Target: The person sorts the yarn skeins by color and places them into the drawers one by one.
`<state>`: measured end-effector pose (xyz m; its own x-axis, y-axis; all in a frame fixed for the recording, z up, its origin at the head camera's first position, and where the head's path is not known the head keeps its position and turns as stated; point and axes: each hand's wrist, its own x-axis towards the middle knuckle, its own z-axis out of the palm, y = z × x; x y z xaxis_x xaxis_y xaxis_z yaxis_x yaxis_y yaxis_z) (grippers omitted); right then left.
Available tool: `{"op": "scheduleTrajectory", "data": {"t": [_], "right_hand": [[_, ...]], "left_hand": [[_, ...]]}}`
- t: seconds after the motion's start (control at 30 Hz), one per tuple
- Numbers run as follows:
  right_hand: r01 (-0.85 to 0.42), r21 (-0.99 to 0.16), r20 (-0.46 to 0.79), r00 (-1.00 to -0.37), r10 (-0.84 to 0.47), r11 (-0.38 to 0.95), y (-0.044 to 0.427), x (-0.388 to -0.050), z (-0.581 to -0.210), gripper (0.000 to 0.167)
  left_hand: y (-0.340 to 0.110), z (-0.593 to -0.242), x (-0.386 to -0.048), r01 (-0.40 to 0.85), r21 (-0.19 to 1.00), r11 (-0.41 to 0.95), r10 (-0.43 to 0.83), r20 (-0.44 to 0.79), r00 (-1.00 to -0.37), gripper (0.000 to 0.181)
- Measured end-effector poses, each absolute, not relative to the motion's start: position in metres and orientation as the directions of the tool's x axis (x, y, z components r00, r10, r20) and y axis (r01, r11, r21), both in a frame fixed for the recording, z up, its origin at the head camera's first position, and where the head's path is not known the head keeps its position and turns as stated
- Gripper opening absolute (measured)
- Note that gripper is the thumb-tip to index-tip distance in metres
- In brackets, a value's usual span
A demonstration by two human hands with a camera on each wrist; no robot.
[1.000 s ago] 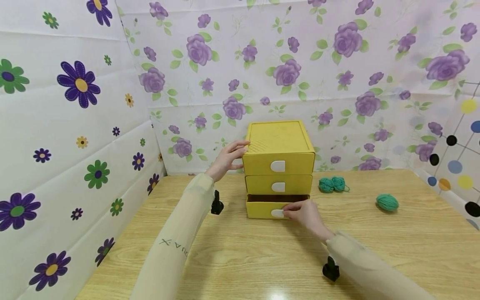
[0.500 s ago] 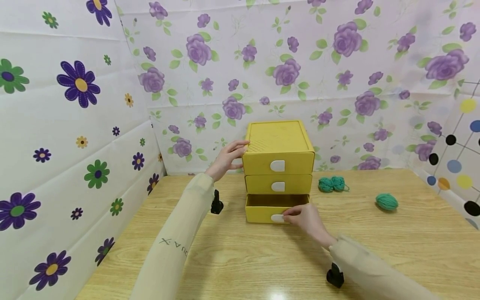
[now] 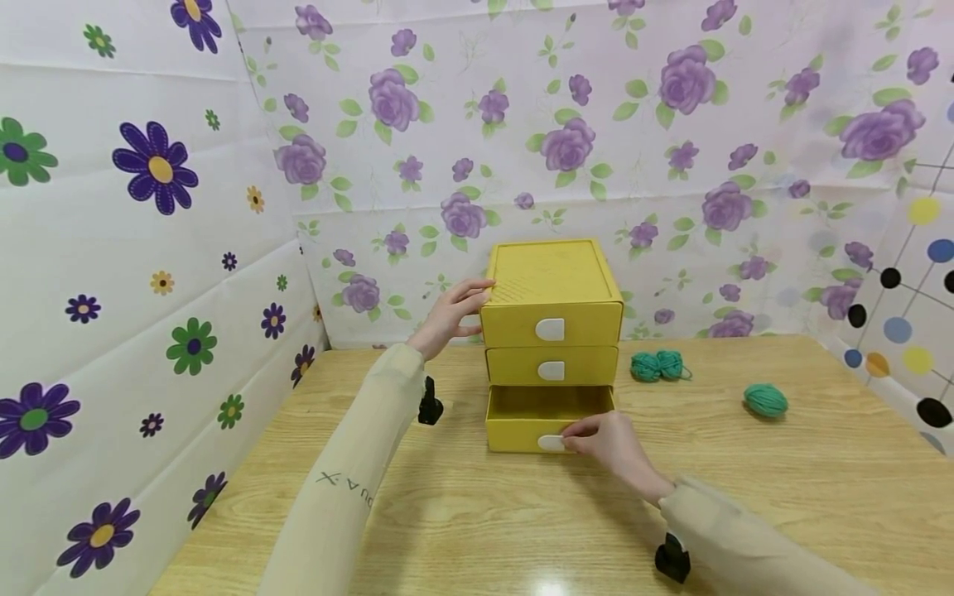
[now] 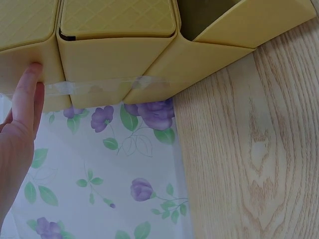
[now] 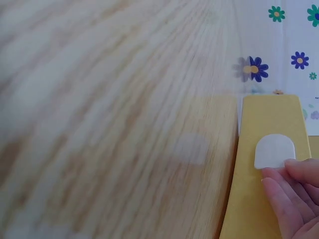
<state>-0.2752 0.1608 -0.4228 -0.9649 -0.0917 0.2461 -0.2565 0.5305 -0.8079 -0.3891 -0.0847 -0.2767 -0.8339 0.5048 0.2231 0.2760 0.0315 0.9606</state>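
Note:
A yellow three-drawer cabinet stands at the back of the table. Its bottom drawer is pulled partway out, and the part of its inside that shows is bare. My right hand pinches the white tab handle on that drawer's front between thumb and fingers. Against the cabinet's upper left side rests my left hand, its fingers extended and some at the top edge. In the left wrist view, a fingertip touches the side wall. The upper two drawers are closed, each with a white tab.
Right of the cabinet lies a teal yarn bundle tied in the middle. Another teal yarn ball sits farther right. The wooden table meets flowered cloth walls at the back and left.
The bottom drawer has slid farther out toward me, with my right hand moving along on its tab. My left hand stays in place on the cabinet.

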Motion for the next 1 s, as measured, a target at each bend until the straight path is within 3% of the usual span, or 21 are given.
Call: {"op": "scheduleTrajectory", "data": {"t": [0.63, 1.0], "right_hand": [[-0.294, -0.802, 0.277, -0.954, -0.111, 0.520, 0.160, -0.266, -0.421, 0.004], [-0.390, -0.771, 0.366, -0.918, -0.149, 0.503, 0.161, -0.261, -0.422, 0.003]], "left_hand": [[-0.084, -0.281, -0.396, 0.266, 0.964, 0.023, 0.503, 0.219, -0.836, 0.041], [-0.084, -0.292, -0.410, 0.282, 0.959, 0.036, 0.477, 0.231, -0.848, 0.040]]}}
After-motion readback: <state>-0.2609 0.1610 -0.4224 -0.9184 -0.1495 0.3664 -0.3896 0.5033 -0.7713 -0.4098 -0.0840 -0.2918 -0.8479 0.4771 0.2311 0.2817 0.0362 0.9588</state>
